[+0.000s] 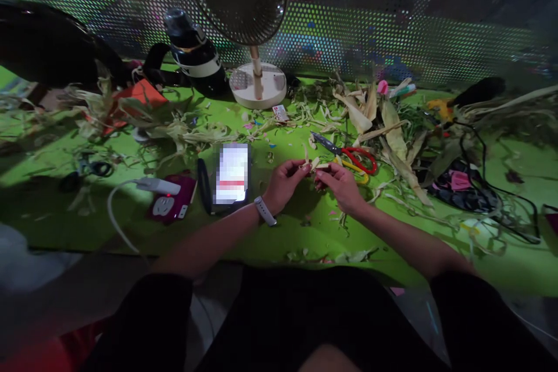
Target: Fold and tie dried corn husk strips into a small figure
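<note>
My left hand (283,185), with a pale watch band (264,211) at the wrist, pinches a small strip of dry corn husk (315,163) between thumb and fingertips. From the other side my right hand (342,187) is closed on the same small pale piece, thumb against fingers. Both hands meet just above the green tabletop (279,238). Just beyond my right hand lie scissors with red handles (361,158) and a yellow-handled tool (356,172) that my fingers partly hide. The exact shape of the held piece is too small to make out.
A lit phone (232,174) stands left of my hands, near a purple power strip (171,204) with a white plug. Behind are a fan (258,86) and a black bottle (197,58). Corn husks (394,128) heap at the right; a black cord (508,197) lies beyond.
</note>
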Demonstrator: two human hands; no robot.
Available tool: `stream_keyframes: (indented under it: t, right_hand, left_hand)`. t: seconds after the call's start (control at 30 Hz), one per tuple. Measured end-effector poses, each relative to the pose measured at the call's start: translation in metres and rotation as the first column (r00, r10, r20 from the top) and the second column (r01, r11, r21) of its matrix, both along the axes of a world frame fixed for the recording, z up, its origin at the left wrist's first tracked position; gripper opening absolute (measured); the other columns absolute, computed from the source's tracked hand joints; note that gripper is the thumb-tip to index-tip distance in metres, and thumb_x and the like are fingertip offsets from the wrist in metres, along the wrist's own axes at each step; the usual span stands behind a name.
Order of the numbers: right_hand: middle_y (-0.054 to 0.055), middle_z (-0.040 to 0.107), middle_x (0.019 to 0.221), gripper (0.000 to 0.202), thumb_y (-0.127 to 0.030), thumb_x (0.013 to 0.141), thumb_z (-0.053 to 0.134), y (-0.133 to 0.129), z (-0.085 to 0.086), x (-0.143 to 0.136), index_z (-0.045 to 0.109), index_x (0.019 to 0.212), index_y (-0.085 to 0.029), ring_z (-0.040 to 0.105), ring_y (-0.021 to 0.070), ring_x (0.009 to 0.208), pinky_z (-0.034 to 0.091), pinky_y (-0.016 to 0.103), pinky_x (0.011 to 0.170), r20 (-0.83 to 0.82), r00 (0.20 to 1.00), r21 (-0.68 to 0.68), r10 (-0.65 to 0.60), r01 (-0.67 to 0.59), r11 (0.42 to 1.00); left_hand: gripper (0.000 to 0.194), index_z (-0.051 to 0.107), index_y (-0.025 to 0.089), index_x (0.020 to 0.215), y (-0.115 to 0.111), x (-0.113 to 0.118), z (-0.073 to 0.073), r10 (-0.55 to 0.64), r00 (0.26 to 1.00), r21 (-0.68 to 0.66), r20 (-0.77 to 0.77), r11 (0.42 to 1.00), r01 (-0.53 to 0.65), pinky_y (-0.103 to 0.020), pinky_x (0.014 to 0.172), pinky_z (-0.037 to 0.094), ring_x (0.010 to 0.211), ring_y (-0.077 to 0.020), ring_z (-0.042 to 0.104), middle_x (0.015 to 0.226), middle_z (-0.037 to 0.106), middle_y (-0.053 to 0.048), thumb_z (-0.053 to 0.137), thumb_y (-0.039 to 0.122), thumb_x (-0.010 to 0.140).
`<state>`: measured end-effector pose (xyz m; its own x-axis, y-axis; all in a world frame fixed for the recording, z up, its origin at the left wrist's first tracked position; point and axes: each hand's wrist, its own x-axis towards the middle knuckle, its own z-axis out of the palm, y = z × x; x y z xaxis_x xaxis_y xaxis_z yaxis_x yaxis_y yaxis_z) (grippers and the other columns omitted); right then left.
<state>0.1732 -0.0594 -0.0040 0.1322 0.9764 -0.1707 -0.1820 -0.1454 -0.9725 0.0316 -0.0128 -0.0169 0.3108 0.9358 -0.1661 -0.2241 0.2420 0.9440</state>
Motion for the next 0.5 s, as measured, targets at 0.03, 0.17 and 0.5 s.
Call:
stream_keyframes:
  t: [0.03, 0.17, 0.5]
  right_hand:
    - [-0.003, 0.063, 0.067, 0.023, -0.037, 0.067, 0.073, -0.0001, -0.0009, 0.0008, 0.065, 0.078, -0.019, 0.054, 0.0069, 0.053, 0.046, 0.022, 0.053, 0.003, 1.0, 0.005, 0.003, -0.003, 1.0]
    - [-0.003, 0.063, 0.065, 0.021, -0.037, 0.07, 0.072, 0.0003, -0.0056, 0.0041, 0.066, 0.078, -0.019, 0.054, 0.0069, 0.051, 0.045, 0.021, 0.051, 0.025, 1.0, 0.006, 0.006, -0.006, 1.0]
    - [-0.004, 0.063, 0.061, 0.022, -0.037, 0.067, 0.076, 0.0007, -0.0101, 0.0056, 0.066, 0.076, -0.019, 0.053, 0.007, 0.048, 0.041, 0.021, 0.047, -0.088, 0.996, -0.045, 0.013, -0.017, 0.999]
  left_hand:
    - [0.037, 0.068, 0.015, 0.086, -0.0001, -0.0001, -0.0002, -0.004, 1.0, 0.0, -0.001, 1.0, 0.004, -0.029, 0.08, 0.049, 0.074, -0.0117, 0.062, 0.082, 0.071, -0.001, 0.079, 0.04, 0.061]
    - [0.035, 0.069, 0.016, 0.088, -0.0003, -0.0011, 0.0007, -0.017, 1.0, -0.002, 0.003, 1.0, 0.017, -0.031, 0.083, 0.049, 0.078, -0.0126, 0.063, 0.087, 0.072, -0.002, 0.078, 0.038, 0.063]
    - [0.033, 0.069, 0.016, 0.085, -0.0014, -0.0029, 0.0047, -0.062, 0.998, 0.017, 0.023, 0.998, 0.062, -0.028, 0.079, 0.05, 0.074, -0.011, 0.063, 0.081, 0.071, -0.001, 0.079, 0.038, 0.062]
